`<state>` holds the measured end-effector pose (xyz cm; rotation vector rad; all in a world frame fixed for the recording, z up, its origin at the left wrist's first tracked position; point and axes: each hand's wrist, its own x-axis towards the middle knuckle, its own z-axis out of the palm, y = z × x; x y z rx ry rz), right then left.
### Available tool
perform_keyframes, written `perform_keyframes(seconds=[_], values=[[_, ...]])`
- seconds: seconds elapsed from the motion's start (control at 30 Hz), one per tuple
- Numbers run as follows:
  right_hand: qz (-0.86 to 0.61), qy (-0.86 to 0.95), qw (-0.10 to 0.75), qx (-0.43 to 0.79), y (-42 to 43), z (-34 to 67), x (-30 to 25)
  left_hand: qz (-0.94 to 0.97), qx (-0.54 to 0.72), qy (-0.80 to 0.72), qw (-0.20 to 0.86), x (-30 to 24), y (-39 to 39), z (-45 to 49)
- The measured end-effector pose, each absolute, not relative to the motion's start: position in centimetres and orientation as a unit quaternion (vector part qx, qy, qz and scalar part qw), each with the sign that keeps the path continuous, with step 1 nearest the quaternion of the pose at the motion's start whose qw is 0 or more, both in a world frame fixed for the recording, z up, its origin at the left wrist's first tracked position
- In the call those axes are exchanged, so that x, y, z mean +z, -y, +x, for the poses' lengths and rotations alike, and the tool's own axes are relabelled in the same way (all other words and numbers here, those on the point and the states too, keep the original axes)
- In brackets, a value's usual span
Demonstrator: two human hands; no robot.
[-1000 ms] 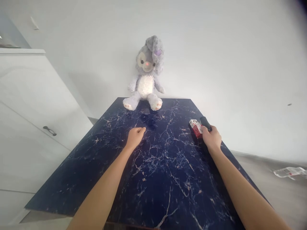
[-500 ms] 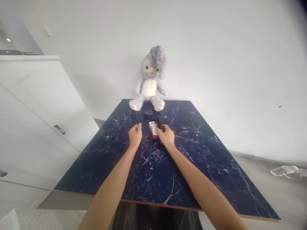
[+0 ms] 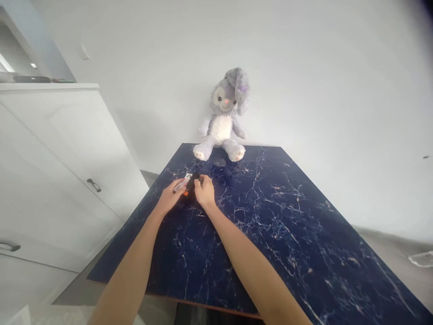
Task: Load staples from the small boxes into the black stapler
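My left hand [image 3: 171,195] grips a small white box [image 3: 183,182] with printed marks, its fingers along the box's left side and near end. Against the right side of the box lies a dark object [image 3: 191,186], with an orange patch [image 3: 186,192] at its near end; I cannot make out its kind. My right hand [image 3: 205,189] has its fingers curled against this dark object. Both hands are close together over the left part of the dark blue marbled table [image 3: 257,225]. Fingers hide much of both things.
A grey plush rabbit [image 3: 223,117] sits at the table's far edge against the white wall [image 3: 321,90]. To the left stands a white cabinet [image 3: 61,149] with dark handles. A clear plastic item [image 3: 421,259] lies on the floor at the right.
The right hand has carried the box and the dark object left across the table. My left hand, closed in a fist before, now grips the box. The camera view has shifted slightly.
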<state>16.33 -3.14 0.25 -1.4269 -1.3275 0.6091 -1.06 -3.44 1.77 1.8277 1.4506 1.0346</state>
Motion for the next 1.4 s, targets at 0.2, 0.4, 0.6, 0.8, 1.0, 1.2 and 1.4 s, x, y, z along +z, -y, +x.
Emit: perform_keyframes(seconds=[0.2,0.4,0.6,0.8,1.0,1.2,1.4], values=[[-0.523,0.621,0.483,0.329,0.6,18.4,0.4,0.741,0.342,-0.476,0.329,2.1,3.1,-2.4],[-0.498,0.614,0.486,0.373,-0.4,20.1,-0.3,0.745,0.330,-0.502,0.288,1.9,3.1,-2.9],[-0.504,0.739,0.407,0.185,-1.1,20.6,-0.6,0.726,0.377,-0.518,0.252,1.1,2.7,-3.2],[-0.567,0.739,0.352,0.093,-0.1,21.3,-0.2,0.705,0.391,-0.544,0.231,1.5,3.0,-3.2],[-0.557,0.738,0.363,0.114,-0.1,22.1,0.2,0.694,0.382,-0.572,0.214,1.3,2.8,-3.6],[-0.474,0.785,0.353,0.187,0.1,26.6,0.6,0.665,0.442,-0.572,0.186,1.3,2.7,-3.2],[-0.465,0.803,0.344,0.142,1.8,28.6,0.5,0.609,0.492,-0.602,0.157,1.3,2.8,-3.2]])
